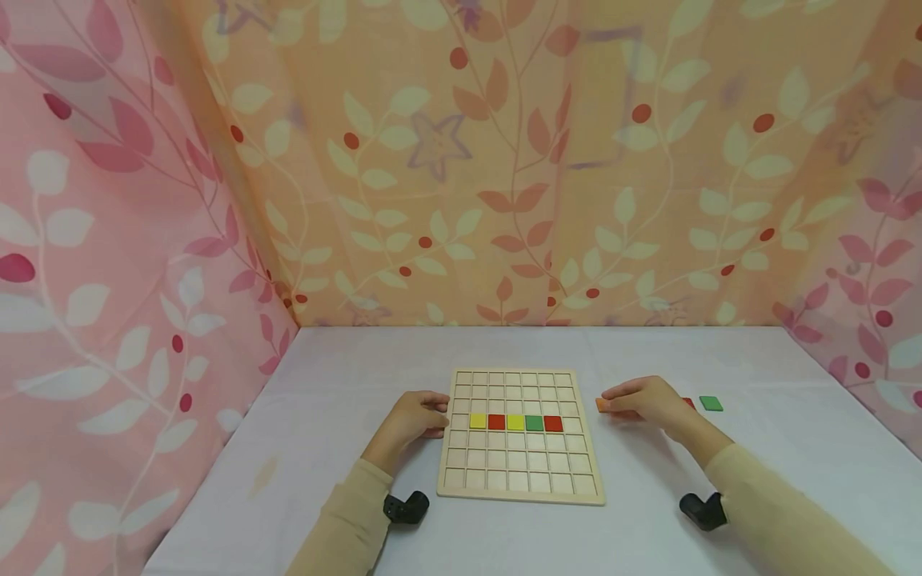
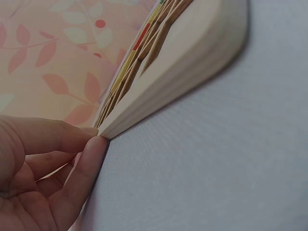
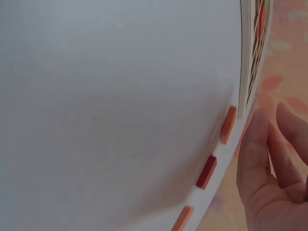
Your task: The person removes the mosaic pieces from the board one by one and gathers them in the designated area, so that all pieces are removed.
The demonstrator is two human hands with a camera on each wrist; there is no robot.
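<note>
Grid board [image 1: 520, 472] flat on bench [image 1: 756, 464], centre near edge; one row holds yellow, red, yellow, green, red tiles [image 1: 515, 422]. Left hand [image 1: 412, 418] grasping nothing, fingertips [image 2: 94, 144] touching board's left edge. Right hand [image 1: 644, 398] just right of board, fingers over an orange tile [image 1: 600, 405]; cannot tell if it grips it. Green tile [image 1: 710, 403] lies farther right, a red one partly hidden behind the hand.

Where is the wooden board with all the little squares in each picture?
Head: the wooden board lies mid-table between both hands.
Left wrist: its pale edge runs from upper right down to the left hand's fingertips.
Right wrist: a thin strip at the top right.
Shared landmark: the red tile in its row.
</note>
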